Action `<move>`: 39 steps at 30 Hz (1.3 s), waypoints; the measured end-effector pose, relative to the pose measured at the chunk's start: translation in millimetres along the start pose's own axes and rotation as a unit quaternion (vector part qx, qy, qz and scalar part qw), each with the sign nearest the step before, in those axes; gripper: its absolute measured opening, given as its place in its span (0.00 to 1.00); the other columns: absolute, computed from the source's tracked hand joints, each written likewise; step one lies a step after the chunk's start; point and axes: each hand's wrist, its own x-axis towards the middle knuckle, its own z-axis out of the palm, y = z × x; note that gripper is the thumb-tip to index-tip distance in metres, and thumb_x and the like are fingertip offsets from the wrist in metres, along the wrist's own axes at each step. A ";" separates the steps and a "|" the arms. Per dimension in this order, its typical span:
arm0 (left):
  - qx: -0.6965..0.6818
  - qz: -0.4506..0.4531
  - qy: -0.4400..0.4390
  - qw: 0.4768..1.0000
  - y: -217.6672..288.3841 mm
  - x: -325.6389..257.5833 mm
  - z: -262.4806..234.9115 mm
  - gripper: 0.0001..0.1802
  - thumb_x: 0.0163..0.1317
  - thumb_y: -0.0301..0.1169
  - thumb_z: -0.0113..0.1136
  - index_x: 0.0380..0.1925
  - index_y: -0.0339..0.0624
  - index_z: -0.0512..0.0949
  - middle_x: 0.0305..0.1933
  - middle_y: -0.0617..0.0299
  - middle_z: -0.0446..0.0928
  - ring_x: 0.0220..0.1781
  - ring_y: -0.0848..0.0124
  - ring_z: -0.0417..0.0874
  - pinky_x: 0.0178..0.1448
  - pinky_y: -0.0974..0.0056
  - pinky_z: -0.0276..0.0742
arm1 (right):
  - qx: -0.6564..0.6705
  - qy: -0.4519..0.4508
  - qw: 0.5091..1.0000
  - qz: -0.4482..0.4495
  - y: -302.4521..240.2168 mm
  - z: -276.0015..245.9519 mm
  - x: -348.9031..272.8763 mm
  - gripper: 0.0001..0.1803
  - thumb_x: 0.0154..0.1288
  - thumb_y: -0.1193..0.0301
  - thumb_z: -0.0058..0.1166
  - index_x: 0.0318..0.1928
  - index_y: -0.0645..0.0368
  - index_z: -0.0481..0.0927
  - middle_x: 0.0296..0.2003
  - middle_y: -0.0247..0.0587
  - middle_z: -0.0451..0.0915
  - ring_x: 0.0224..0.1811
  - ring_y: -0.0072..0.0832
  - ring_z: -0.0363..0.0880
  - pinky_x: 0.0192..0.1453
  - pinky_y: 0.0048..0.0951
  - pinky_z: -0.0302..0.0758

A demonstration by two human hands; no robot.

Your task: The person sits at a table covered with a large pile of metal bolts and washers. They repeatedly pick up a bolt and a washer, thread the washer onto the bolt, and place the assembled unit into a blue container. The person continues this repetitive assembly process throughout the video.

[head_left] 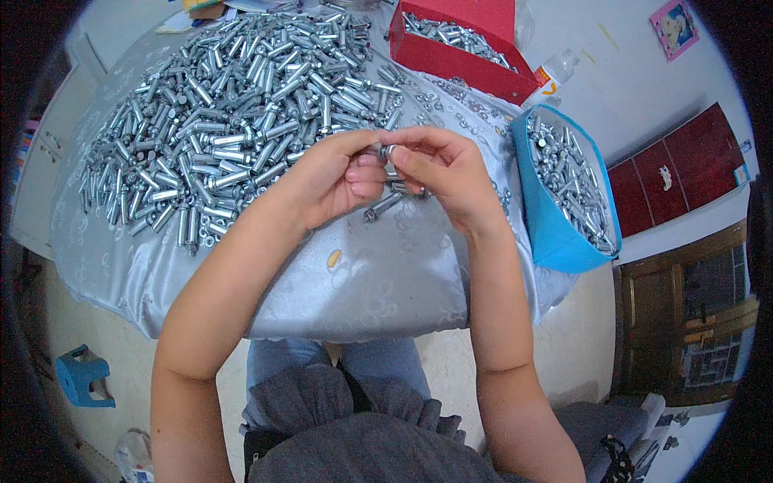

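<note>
Head view: small metal bolt assembly (385, 153) pinched between both hands above silver tablecloth (378, 282), centre of table. Left hand (326, 181) fingers curled narrow around one end; right hand (439, 173) fingertips closed on other end. Loose bolt (382, 206) lies on cloth just under hands. Big heap of sleeve bolts (233, 113) to left, blue bin (564, 189) and red box (455, 44) to right (both hold bolts). Judgement: keep parts aligned straight, turn with fingertips, steady grip.

Silver bolt (385, 203) tilted, between fingertips
</note>
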 end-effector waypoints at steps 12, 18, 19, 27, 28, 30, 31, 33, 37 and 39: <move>-0.080 0.036 0.012 0.996 -7.3 3.3 4.7 0.12 0.63 0.34 0.41 0.27 0.38 0.67 0.17 0.70 0.59 0.15 0.81 0.58 0.17 0.77 0.56 | -0.256 0.157 0.909 -0.288 19.9 9.3 7.8 0.07 0.53 0.72 0.56 0.33 0.61 0.78 0.23 0.35 0.75 0.24 0.20 0.72 0.28 0.20 0.67; -0.080 0.045 0.037 0.995 -9.8 5.5 2.7 0.12 0.64 0.34 0.41 0.27 0.38 0.68 0.17 0.70 0.60 0.15 0.81 0.58 0.17 0.77 0.57 | -0.329 0.165 0.897 -0.243 16.3 7.4 6.0 0.11 0.49 0.68 0.59 0.32 0.61 0.77 0.22 0.38 0.74 0.23 0.25 0.71 0.26 0.24 0.67; -0.083 0.042 0.038 0.995 -9.1 5.5 1.3 0.11 0.63 0.34 0.42 0.27 0.38 0.68 0.17 0.70 0.60 0.15 0.81 0.59 0.17 0.77 0.57 | -0.331 0.169 0.897 -0.241 14.9 9.7 5.6 0.12 0.49 0.67 0.60 0.33 0.61 0.76 0.22 0.38 0.74 0.22 0.25 0.71 0.26 0.23 0.67; -0.078 0.060 0.094 0.991 -5.7 6.0 0.7 0.11 0.63 0.33 0.42 0.26 0.39 0.67 0.16 0.69 0.60 0.14 0.79 0.59 0.17 0.76 0.58 | -0.331 0.143 0.902 -0.239 7.1 9.0 1.1 0.15 0.46 0.69 0.59 0.38 0.56 0.77 0.28 0.38 0.74 0.25 0.25 0.71 0.28 0.23 0.67; -0.075 0.058 0.091 0.991 -5.5 5.8 0.5 0.10 0.63 0.33 0.42 0.26 0.39 0.67 0.16 0.69 0.60 0.14 0.79 0.59 0.17 0.76 0.58 | -0.344 0.137 0.897 -0.244 6.6 8.5 1.2 0.15 0.46 0.70 0.59 0.38 0.55 0.77 0.28 0.38 0.74 0.26 0.25 0.71 0.28 0.23 0.67; -0.068 0.055 0.087 0.992 -5.2 5.7 -0.5 0.10 0.63 0.33 0.42 0.26 0.39 0.67 0.16 0.69 0.60 0.15 0.79 0.59 0.17 0.76 0.58 | -0.360 0.130 0.888 -0.254 5.8 7.5 1.4 0.14 0.46 0.70 0.58 0.37 0.55 0.78 0.28 0.38 0.75 0.26 0.26 0.72 0.28 0.24 0.68; -0.072 0.049 0.084 0.993 -4.4 5.8 -0.4 0.10 0.63 0.33 0.43 0.26 0.39 0.66 0.16 0.69 0.60 0.14 0.79 0.59 0.17 0.76 0.58 | -0.363 0.130 0.885 -0.260 4.9 7.2 1.4 0.13 0.46 0.71 0.58 0.36 0.56 0.78 0.28 0.39 0.75 0.27 0.27 0.72 0.28 0.24 0.68; -0.082 0.036 0.079 0.993 -4.1 5.8 -1.3 0.11 0.63 0.33 0.43 0.25 0.39 0.66 0.16 0.69 0.59 0.14 0.79 0.59 0.17 0.76 0.58 | -0.369 0.130 0.885 -0.255 4.2 7.1 1.0 0.12 0.46 0.71 0.58 0.35 0.56 0.78 0.28 0.39 0.75 0.27 0.27 0.73 0.28 0.24 0.69; -0.073 0.026 0.072 0.994 -4.5 6.2 -3.9 0.10 0.62 0.32 0.44 0.22 0.41 0.62 0.15 0.70 0.58 0.14 0.81 0.56 0.18 0.75 0.56 | -0.401 0.130 0.879 -0.224 8.8 1.1 0.9 0.11 0.46 0.69 0.59 0.33 0.57 0.78 0.28 0.39 0.75 0.28 0.28 0.74 0.30 0.25 0.69; -0.074 0.029 0.069 0.994 -4.6 5.2 -0.7 0.12 0.62 0.33 0.44 0.22 0.39 0.65 0.14 0.70 0.58 0.13 0.80 0.57 0.16 0.76 0.57 | -0.411 0.134 0.879 -0.198 9.8 0.3 0.7 0.12 0.46 0.69 0.59 0.33 0.57 0.78 0.28 0.39 0.75 0.28 0.28 0.74 0.30 0.25 0.70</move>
